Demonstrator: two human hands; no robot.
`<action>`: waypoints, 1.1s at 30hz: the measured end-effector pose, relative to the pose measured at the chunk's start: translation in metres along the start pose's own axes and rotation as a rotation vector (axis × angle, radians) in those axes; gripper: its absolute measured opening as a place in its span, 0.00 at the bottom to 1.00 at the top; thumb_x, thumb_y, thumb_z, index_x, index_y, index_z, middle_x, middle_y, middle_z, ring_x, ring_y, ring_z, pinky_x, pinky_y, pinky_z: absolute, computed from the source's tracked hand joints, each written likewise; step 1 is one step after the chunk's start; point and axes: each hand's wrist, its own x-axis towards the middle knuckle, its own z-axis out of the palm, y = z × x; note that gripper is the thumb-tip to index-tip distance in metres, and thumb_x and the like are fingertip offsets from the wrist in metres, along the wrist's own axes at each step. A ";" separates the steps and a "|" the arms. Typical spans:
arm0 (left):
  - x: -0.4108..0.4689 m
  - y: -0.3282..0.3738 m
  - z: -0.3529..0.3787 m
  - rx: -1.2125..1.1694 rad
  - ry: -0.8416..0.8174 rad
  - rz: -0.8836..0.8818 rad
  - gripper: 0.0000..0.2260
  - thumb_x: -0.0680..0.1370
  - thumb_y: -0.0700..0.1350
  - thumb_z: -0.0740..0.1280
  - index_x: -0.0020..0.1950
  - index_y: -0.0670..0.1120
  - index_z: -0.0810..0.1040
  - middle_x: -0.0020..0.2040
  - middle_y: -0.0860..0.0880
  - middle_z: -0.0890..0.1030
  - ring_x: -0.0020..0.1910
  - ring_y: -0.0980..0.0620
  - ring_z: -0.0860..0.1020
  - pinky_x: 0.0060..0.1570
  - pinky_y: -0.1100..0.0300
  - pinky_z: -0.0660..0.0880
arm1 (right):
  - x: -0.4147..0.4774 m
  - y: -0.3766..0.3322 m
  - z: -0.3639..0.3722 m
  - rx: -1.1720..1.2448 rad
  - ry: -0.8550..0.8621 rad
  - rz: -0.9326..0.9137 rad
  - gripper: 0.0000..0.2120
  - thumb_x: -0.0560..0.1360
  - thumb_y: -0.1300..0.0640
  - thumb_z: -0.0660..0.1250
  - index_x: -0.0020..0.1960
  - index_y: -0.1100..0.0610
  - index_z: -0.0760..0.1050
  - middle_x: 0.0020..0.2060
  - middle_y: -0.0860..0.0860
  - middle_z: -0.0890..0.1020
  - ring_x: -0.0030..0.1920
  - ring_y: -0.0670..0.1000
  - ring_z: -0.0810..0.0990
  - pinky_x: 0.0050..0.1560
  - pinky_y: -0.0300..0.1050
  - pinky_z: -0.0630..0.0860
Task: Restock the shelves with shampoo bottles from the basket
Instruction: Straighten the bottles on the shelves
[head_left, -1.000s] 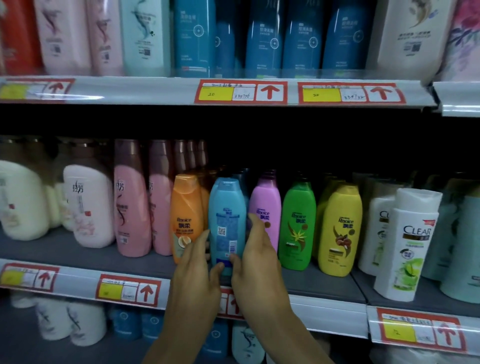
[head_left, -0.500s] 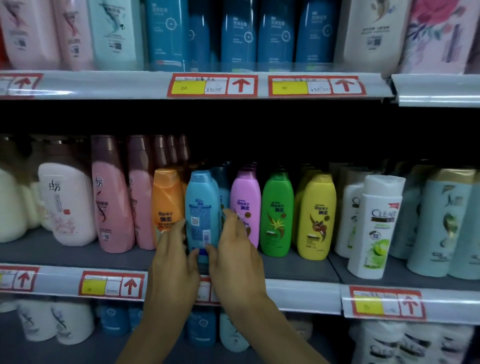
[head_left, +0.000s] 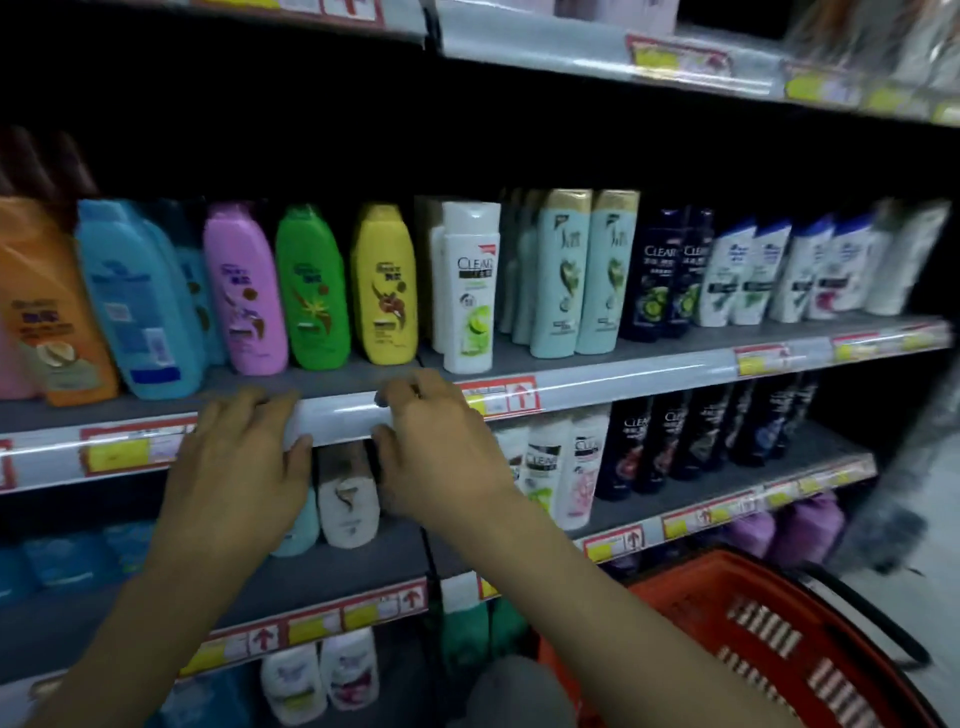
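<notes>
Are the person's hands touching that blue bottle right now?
Apart. The head view shows both hands, left and right, down at the shelf edge, with bare shelf between them and the blue bottle.

Dim store aisle, grey tiered shelving (head_left: 332, 371), red-and-yellow price tags (head_left: 498, 397), pale floor (head_left: 935, 525)

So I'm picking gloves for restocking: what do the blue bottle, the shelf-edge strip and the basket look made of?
Blue bottle: apparently smooth plastic with a soft sheen and a printed label.
Shelf-edge strip: looks like clear glossy plastic; it throws a white glare and price tags show through it.
Basket: seemingly moulded red plastic, with slotted walls and a dark handle of unclear material.
</notes>
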 end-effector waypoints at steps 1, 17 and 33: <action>-0.002 0.005 0.001 -0.014 -0.014 -0.006 0.18 0.72 0.39 0.70 0.62 0.37 0.77 0.56 0.36 0.77 0.53 0.34 0.74 0.54 0.42 0.73 | -0.005 0.005 -0.004 0.010 0.005 0.008 0.16 0.79 0.56 0.61 0.66 0.58 0.70 0.62 0.57 0.70 0.60 0.61 0.71 0.55 0.54 0.74; -0.048 0.068 -0.033 -0.004 0.006 0.044 0.19 0.78 0.44 0.63 0.69 0.43 0.70 0.62 0.39 0.74 0.61 0.38 0.70 0.58 0.45 0.71 | -0.047 0.032 -0.039 0.124 -0.009 -0.020 0.15 0.77 0.58 0.62 0.63 0.58 0.73 0.59 0.61 0.74 0.60 0.60 0.74 0.55 0.46 0.72; 0.000 -0.055 -0.067 -0.178 0.281 -0.439 0.16 0.75 0.39 0.67 0.62 0.42 0.72 0.49 0.48 0.77 0.50 0.45 0.79 0.47 0.58 0.74 | 0.071 -0.065 0.018 0.353 0.012 -0.206 0.19 0.77 0.57 0.65 0.66 0.61 0.69 0.56 0.59 0.78 0.53 0.58 0.78 0.49 0.43 0.74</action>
